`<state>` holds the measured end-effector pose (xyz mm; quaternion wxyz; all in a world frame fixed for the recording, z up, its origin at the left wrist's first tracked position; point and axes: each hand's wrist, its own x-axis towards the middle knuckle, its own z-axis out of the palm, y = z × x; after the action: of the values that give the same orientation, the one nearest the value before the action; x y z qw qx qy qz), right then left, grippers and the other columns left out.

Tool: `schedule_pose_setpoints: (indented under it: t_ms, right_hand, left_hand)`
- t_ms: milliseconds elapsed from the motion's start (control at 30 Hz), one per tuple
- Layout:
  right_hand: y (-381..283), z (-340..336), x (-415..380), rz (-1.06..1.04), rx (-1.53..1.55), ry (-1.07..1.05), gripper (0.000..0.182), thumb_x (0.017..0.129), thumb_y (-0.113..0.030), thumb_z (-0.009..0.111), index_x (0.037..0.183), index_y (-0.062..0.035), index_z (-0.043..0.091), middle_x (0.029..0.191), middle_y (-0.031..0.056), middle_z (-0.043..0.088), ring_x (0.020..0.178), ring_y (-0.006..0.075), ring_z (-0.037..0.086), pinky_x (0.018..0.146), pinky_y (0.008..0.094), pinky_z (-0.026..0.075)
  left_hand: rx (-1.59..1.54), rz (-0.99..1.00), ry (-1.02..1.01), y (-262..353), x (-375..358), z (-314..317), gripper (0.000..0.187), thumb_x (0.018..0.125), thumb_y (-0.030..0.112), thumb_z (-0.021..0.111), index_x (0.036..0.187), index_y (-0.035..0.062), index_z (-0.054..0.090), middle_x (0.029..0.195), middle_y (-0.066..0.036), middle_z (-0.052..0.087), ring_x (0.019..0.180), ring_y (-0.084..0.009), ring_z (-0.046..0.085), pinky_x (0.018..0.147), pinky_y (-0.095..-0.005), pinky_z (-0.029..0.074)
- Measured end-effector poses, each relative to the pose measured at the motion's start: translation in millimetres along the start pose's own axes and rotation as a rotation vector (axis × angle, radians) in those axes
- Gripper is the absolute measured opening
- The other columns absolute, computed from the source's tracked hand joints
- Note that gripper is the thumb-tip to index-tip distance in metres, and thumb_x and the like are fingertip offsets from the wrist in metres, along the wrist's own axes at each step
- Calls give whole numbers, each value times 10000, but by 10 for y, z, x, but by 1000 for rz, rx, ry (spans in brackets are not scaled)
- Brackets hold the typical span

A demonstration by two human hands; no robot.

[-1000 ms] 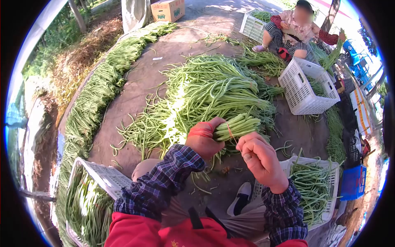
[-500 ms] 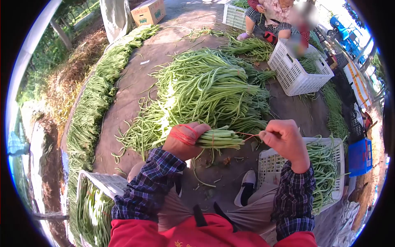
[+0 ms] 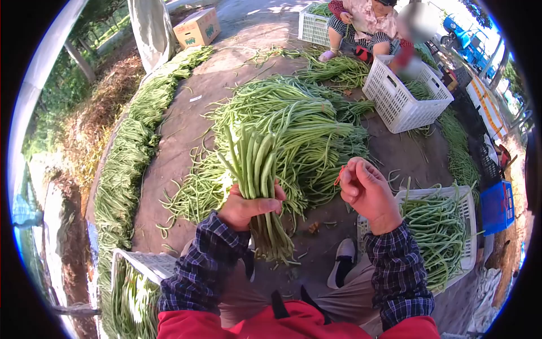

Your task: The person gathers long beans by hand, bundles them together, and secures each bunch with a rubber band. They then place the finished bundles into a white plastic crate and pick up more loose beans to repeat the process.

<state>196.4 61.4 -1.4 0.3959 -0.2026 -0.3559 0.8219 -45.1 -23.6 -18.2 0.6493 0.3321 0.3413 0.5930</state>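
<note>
My left hand point(image 3: 247, 208) is wrapped round the middle of a bunch of long green beans point(image 3: 255, 161), held upright above the ground. The upper ends fan out over the fist and the lower ends hang below it. To the right, apart from the bunch, my right hand point(image 3: 370, 196) pinches a small red rubber band point(image 3: 339, 175) between thumb and fingertips. Just beyond both hands lies a big heap of long beans point(image 3: 305, 121). No band shows on the visible part of the bunch.
White crates of beans stand at my right point(image 3: 468, 226) and left point(image 3: 144, 265). Another white crate point(image 3: 395, 107) stands near a seated person point(image 3: 367, 25). Beans form a long row point(image 3: 127, 164) at left. A carton point(image 3: 197, 28) and a blue box point(image 3: 498, 209) are farther off.
The bunch has turned from lying sideways to upright in my left hand. The red band, earlier stretched from the bunch to my right hand, is now apart from it. My right hand moved slightly left.
</note>
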Motion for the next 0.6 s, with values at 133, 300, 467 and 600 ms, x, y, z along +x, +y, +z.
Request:
schedule_pose_setpoints:
  t_ms: [133,300,467,600]
  right_hand:
    - [140,122,72,39,87,-213,438,908,-192,461,1316,-81,349,789,45,549,631,92,444,577,241,369]
    - [240,245,192,13,42,-203,464,888,-118,481,1324,-67,333,817,64,563,657,106,470,628,255,399]
    - [325,297,274,2,-132,-196,427,882,-83,478,1294,-51,371,848,76,578,670,95,479,641,233,405]
    - [382,312,315,16,-171,-242,386,880,-82,483,1257,-38,412,857,77,588,684,84,483,646,214,403]
  left_hand:
    - [-34,-38,11,-12,83,125,436,639,36,692,1029,24,498,954,-157,592,679,-198,585,624,-328,490]
    - [-112,-58,-36,-23,148,166,394,700,-8,657,1074,30,537,1001,-135,609,737,-151,591,659,-284,495]
    - [-53,-62,111,-77,177,184,358,698,-44,644,1039,19,556,934,-93,629,763,-150,606,673,-275,498]
    - [-55,10,213,-105,230,154,297,678,-55,641,959,14,577,830,-70,635,711,-145,605,643,-262,494]
